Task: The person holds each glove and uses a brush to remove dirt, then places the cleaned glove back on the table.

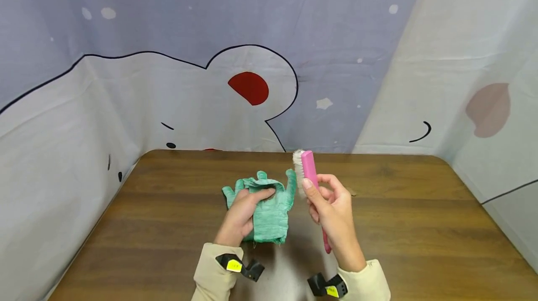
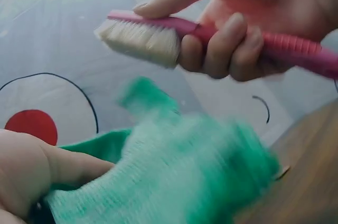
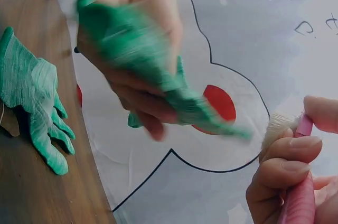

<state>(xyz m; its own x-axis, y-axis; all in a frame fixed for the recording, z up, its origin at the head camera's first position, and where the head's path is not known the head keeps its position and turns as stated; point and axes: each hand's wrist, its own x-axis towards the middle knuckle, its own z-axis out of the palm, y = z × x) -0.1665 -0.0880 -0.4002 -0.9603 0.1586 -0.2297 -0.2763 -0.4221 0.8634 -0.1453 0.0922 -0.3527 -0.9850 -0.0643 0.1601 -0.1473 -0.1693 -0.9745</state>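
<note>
My left hand [image 1: 240,214] grips a green knit glove [image 1: 271,219], the thumb lying across it at a fold or opening. In the left wrist view this glove [image 2: 174,171] is blurred. Another green glove [image 3: 31,86] lies on the tabletop in the right wrist view; in the head view it is largely hidden behind the held one. My right hand [image 1: 338,214] holds a pink brush [image 1: 309,168] upright by its handle, thumb along the back of its head. The pale bristles [image 2: 140,42] face left toward the glove, apart from it.
Both hands are above a brown wooden table [image 1: 403,226]. A printed cloth [image 1: 336,58] hangs behind the table and along its sides. A small brown scrap [image 1: 352,193] lies beyond my right hand. Black wrist cameras [image 1: 239,266] sit on the cream sleeves.
</note>
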